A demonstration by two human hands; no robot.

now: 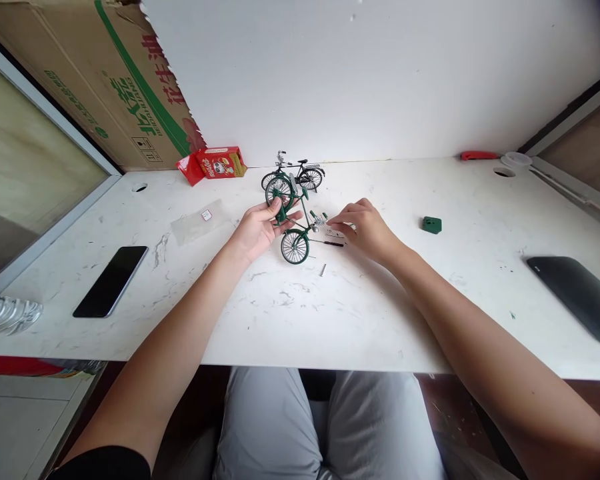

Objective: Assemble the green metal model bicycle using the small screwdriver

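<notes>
Holds the green model bicycle (305,211) by its rear part in the grip of the left hand (261,230), tilted over the tabletop (260,320), front wheel (295,247) on the near side. Has the fingertips of the right hand (370,230) narrowly together just beside the handlebar (321,220); cannot tell if pinching anything. Has a black-handled tool (334,244) right of the front wheel, a black model bicycle (311,179) on the far side, a green block (432,225) at right.

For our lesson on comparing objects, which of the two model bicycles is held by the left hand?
The green bicycle, gripped in the left hand; the black bicycle behind it stands on the table.
</notes>
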